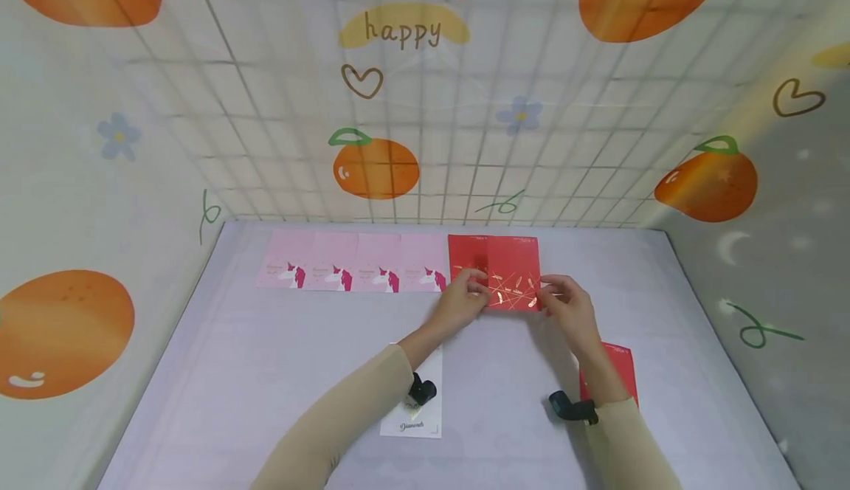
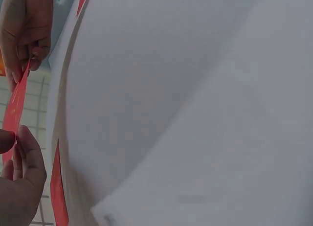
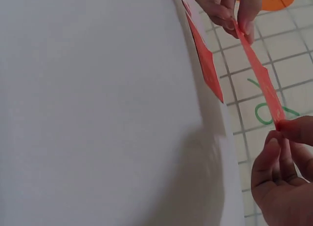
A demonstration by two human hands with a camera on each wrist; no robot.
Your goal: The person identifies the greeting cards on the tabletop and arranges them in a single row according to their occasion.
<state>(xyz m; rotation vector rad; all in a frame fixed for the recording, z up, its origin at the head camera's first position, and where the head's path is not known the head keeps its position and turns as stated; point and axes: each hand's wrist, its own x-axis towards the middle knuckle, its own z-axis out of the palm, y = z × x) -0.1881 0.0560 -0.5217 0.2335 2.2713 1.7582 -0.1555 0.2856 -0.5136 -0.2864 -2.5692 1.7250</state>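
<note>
Both hands hold a red envelope [image 1: 514, 268] with gold print, raised a little over the table. My left hand [image 1: 465, 298] pinches its lower left edge, and the right hand [image 1: 567, 302] pinches the right edge. In the left wrist view the same envelope [image 2: 17, 101] is seen nearly edge-on between the two hands. The right wrist view also shows it edge-on, clear of the table. Another red envelope [image 1: 465, 246] lies flat at the back, partly covered by the held one and the left hand.
To the left, several pink unicorn cards [image 1: 335, 250] lie in a row along the table's back edge. A white card marked "Diamonds" [image 1: 425, 427] lies partly under the left forearm. A further red envelope [image 1: 620, 368] is partly hidden by the right forearm. Printed cloth walls surround the table.
</note>
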